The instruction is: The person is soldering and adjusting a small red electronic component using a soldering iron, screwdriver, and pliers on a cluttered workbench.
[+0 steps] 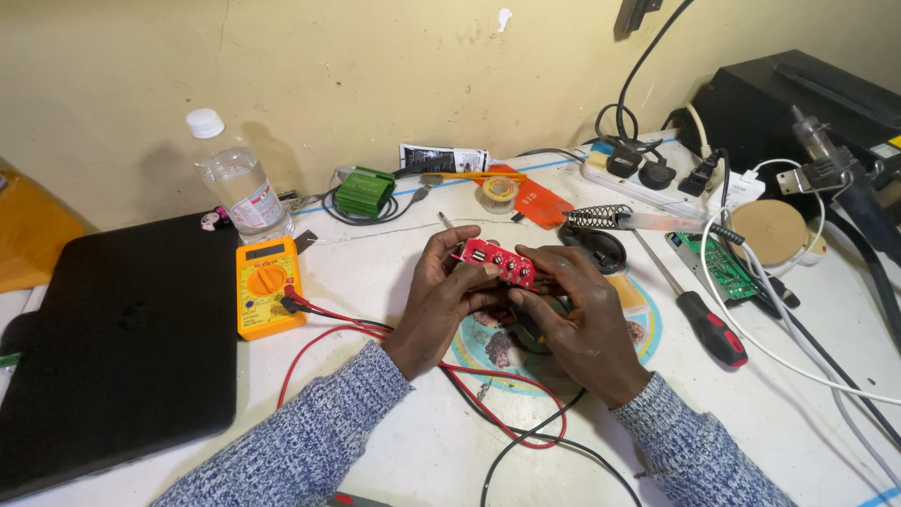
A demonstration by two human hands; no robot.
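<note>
Both hands hold a small red circuit board (498, 263) with several round parts on it, raised a little above the white table (413, 441). My left hand (439, 300) grips the board's left end with thumb and fingers. My right hand (577, 324) holds its right end from below. Under the hands lies a round colourful mat (648, 324). Red and black test leads (375, 330) run from a yellow multimeter (267, 285) at the left toward my hands.
A closed black laptop (117, 343) fills the left side. A clear plastic bottle (239, 183) stands behind the meter. A soldering iron stand (601, 225), a red-handled screwdriver (699, 314), a green circuit board (718, 268), a power strip (657, 178) and white cables crowd the right.
</note>
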